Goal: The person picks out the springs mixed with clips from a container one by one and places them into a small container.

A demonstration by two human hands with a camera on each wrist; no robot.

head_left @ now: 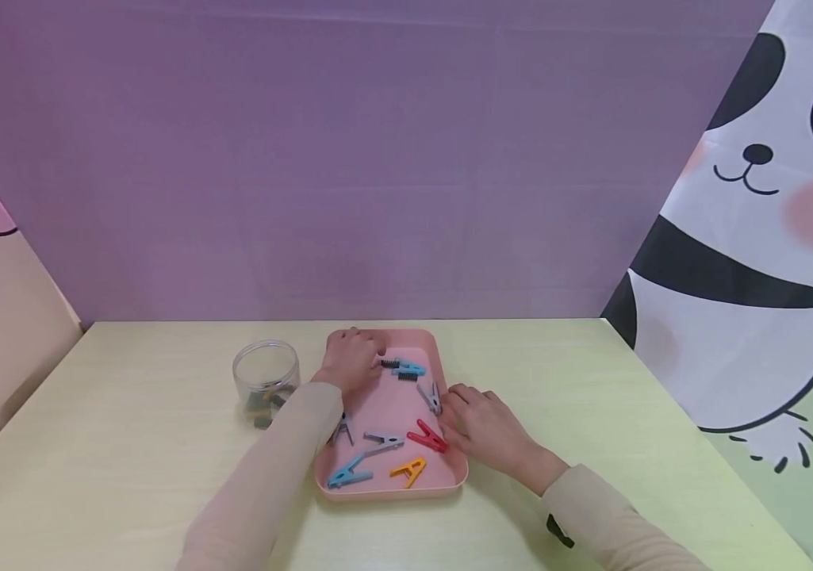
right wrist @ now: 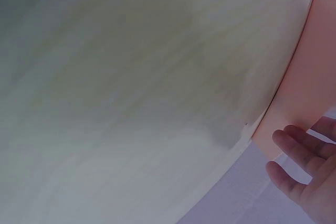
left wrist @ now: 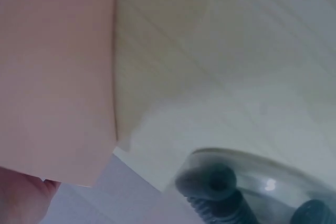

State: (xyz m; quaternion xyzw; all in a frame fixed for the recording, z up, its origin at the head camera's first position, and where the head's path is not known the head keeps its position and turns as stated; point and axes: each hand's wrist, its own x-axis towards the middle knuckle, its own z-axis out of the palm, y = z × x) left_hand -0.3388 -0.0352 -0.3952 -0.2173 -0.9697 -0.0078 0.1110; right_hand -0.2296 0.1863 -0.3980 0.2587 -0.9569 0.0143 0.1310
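Observation:
My left hand (head_left: 354, 358) is over the far left corner of a pink tray (head_left: 377, 493), its fingertips close to a small black ribbed piece (head_left: 390, 364). Part of that hand (left wrist: 21, 198) shows past the tray wall in the left wrist view; I cannot tell whether its fingers hold anything. Against the tray's right side rests my right hand (head_left: 481, 424), its fingers (right wrist: 299, 150) loosely bent by the outer wall. Clothes pegs lie in the tray: light blue (head_left: 412, 368), grey (head_left: 431, 399), red (head_left: 427, 438), yellow (head_left: 409, 471), another grey (head_left: 385, 442) and another blue (head_left: 349, 473).
A clear round jar (head_left: 266, 373) with several dark and yellow pieces inside stands left of the tray, beside my left forearm. Another black ribbed piece (head_left: 408, 377) lies next to the far blue peg. Behind the table (head_left: 128, 444) hangs a purple backdrop (head_left: 349, 159).

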